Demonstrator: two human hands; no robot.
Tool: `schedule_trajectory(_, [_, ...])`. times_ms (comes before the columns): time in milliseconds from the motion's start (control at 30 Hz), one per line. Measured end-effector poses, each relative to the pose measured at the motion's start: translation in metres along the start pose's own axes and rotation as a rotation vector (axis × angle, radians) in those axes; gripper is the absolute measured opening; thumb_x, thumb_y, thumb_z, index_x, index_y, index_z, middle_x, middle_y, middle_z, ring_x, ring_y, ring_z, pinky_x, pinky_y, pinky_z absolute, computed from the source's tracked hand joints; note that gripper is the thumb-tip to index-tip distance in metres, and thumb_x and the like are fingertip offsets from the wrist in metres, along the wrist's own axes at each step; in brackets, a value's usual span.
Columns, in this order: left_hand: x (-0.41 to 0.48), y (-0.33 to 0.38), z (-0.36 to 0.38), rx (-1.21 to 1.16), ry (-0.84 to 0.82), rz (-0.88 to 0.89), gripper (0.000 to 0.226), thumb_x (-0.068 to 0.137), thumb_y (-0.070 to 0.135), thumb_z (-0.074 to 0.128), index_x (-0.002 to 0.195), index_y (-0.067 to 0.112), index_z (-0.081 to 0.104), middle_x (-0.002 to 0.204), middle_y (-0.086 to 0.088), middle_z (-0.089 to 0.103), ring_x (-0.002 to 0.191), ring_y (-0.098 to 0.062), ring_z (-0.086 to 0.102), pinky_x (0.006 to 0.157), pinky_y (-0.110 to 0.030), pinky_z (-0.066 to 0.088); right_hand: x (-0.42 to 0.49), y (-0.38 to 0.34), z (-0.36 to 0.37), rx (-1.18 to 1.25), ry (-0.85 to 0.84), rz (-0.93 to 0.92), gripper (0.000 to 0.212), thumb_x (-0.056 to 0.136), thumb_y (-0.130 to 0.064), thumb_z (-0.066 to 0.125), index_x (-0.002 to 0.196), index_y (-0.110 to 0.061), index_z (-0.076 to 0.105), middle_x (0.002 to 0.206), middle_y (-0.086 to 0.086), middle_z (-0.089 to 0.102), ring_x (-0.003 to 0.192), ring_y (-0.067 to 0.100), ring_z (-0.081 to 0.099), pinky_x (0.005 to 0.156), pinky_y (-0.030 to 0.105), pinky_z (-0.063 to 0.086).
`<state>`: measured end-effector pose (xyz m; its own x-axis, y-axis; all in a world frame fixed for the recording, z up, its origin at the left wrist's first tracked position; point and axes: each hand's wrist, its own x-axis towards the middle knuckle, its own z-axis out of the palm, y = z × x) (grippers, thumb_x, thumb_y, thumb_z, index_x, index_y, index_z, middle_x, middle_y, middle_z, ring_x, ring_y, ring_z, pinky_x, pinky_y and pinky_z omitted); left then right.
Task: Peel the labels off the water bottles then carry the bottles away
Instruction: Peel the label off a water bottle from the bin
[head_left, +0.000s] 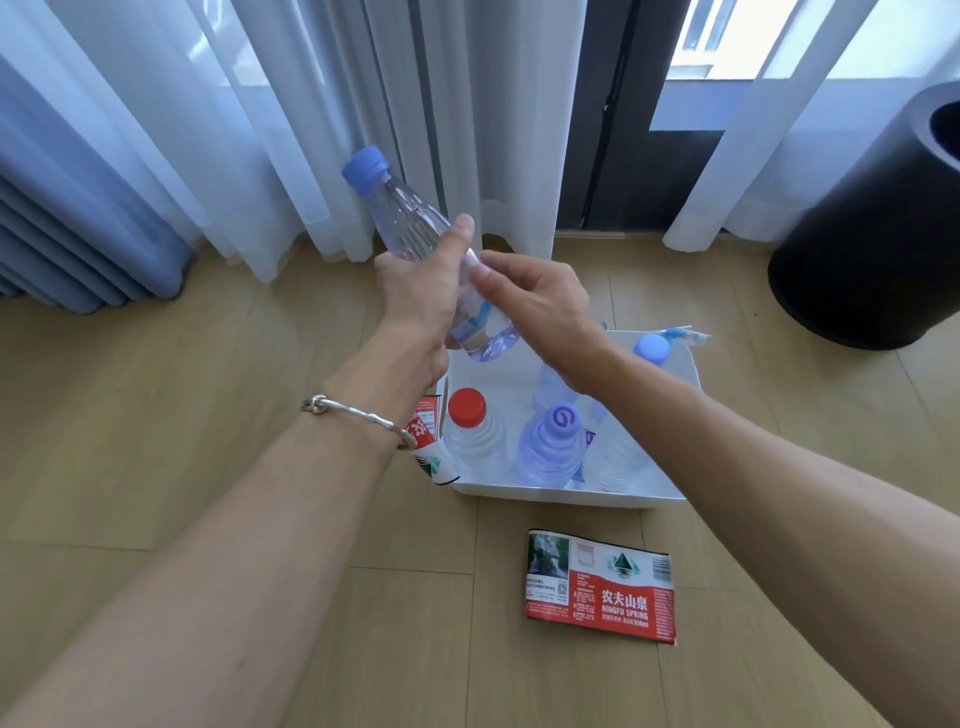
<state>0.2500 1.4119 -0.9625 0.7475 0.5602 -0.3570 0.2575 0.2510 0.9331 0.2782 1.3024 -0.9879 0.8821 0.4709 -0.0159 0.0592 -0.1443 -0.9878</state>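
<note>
The left hand (415, 306) grips a blue-capped bottle (415, 234) tilted above the white tub (566, 493), the right hand (530, 306) pinches its label remnant, one peeled label (602, 587) lies on the floor, and I judge several bottles in the tub remain.

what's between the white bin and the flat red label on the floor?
Nothing: in the head view, only bare wood floor separates the white bin from the flat red label.
</note>
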Motion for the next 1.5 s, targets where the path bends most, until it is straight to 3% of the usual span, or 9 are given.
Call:
schedule_trajectory(100, [0.004, -0.001, -0.001, -0.025, 0.067, 0.021, 0.055, 0.082, 0.039, 0.072, 0.121, 0.006, 0.054, 0.092, -0.008, 0.064, 0.077, -0.023, 0.069, 0.073, -0.05, 0.06, 0.004, -0.002, 0.01, -0.096, 0.171, -0.037, 0.017, 0.091, -0.028, 0.065, 0.093, -0.011, 0.068, 0.082, -0.005, 0.067, 0.077, 0.007, 0.064, 0.072, 0.022, 0.055])
schedule_trajectory(267, [0.009, -0.005, -0.006, -0.02, 0.083, 0.02, 0.06, 0.081, 0.039, 0.073, 0.124, 0.003, 0.052, 0.082, -0.005, 0.06, 0.065, -0.016, 0.063, 0.072, -0.051, 0.06, 0.007, -0.001, 0.014, -0.116, 0.084, 0.038, 0.025, 0.096, -0.027, 0.059, 0.085, -0.006, 0.067, 0.07, -0.005, 0.059, 0.052, -0.006, 0.054, 0.048, 0.007, 0.041])
schedule_trajectory(467, [0.009, 0.001, -0.007, -0.039, 0.041, -0.01, 0.023, 0.089, 0.04, 0.064, 0.096, 0.021, 0.055, 0.094, -0.003, 0.066, 0.081, -0.019, 0.066, 0.071, -0.046, 0.058, 0.017, -0.001, -0.001, 0.171, 0.124, 0.208, 0.03, 0.099, -0.024, 0.054, 0.074, -0.01, 0.063, 0.082, 0.014, 0.063, 0.078, 0.026, 0.059, 0.085, 0.049, 0.054])
schedule_trajectory(600, [0.009, 0.001, -0.005, -0.02, 0.037, -0.003, 0.042, 0.086, 0.044, 0.065, 0.116, 0.017, 0.054, 0.109, -0.005, 0.067, 0.091, -0.019, 0.068, 0.075, -0.046, 0.058, 0.016, 0.001, -0.007, 0.252, 0.079, 0.209, 0.028, 0.099, -0.025, 0.052, 0.079, -0.007, 0.061, 0.083, 0.012, 0.064, 0.079, 0.024, 0.061, 0.085, 0.042, 0.055])
schedule_trajectory(800, [0.011, -0.001, -0.004, -0.084, 0.064, -0.015, 0.024, 0.088, 0.043, 0.064, 0.097, 0.025, 0.051, 0.099, -0.002, 0.067, 0.083, -0.017, 0.066, 0.076, -0.045, 0.056, 0.012, 0.013, -0.007, 0.102, -0.173, 0.24, 0.044, 0.095, -0.055, 0.04, 0.114, -0.018, 0.057, 0.119, 0.007, 0.065, 0.113, 0.021, 0.061, 0.099, 0.036, 0.046])
schedule_trajectory(933, [0.013, -0.001, -0.004, -0.096, 0.079, 0.008, 0.034, 0.088, 0.042, 0.065, 0.11, 0.019, 0.053, 0.107, -0.006, 0.068, 0.087, -0.019, 0.069, 0.074, -0.041, 0.058, 0.005, 0.014, -0.001, -0.062, -0.233, 0.131, 0.027, 0.096, -0.049, 0.045, 0.107, -0.03, 0.061, 0.105, -0.005, 0.068, 0.105, 0.011, 0.062, 0.087, 0.025, 0.048])
schedule_trajectory(1133, [0.013, -0.005, -0.003, -0.057, 0.027, -0.025, 0.028, 0.089, 0.044, 0.061, 0.106, 0.024, 0.051, 0.107, -0.004, 0.068, 0.091, -0.022, 0.068, 0.07, -0.045, 0.059, 0.01, 0.018, -0.002, 0.174, -0.046, 0.14, 0.025, 0.1, -0.033, 0.049, 0.104, -0.02, 0.069, 0.106, 0.012, 0.069, 0.104, 0.029, 0.065, 0.096, 0.044, 0.053])
schedule_trajectory(1333, [0.01, -0.001, 0.0, -0.07, -0.089, -0.023, 0.046, 0.09, 0.045, 0.059, 0.124, 0.014, 0.051, 0.111, -0.006, 0.069, 0.095, -0.025, 0.07, 0.064, -0.044, 0.059, 0.019, 0.015, -0.02, 0.408, 0.081, 0.258, 0.028, 0.103, -0.022, 0.044, 0.097, -0.006, 0.065, 0.07, 0.003, 0.071, 0.06, 0.014, 0.068, 0.063, 0.03, 0.059])
schedule_trajectory(1500, [0.007, -0.003, 0.001, -0.092, -0.14, -0.043, 0.066, 0.083, 0.047, 0.064, 0.132, 0.006, 0.046, 0.107, -0.008, 0.067, 0.094, -0.027, 0.071, 0.068, -0.054, 0.059, 0.017, 0.017, -0.024, 0.438, 0.111, 0.32, 0.028, 0.104, -0.025, 0.041, 0.104, -0.006, 0.062, 0.072, 0.004, 0.07, 0.06, 0.015, 0.069, 0.06, 0.032, 0.06])
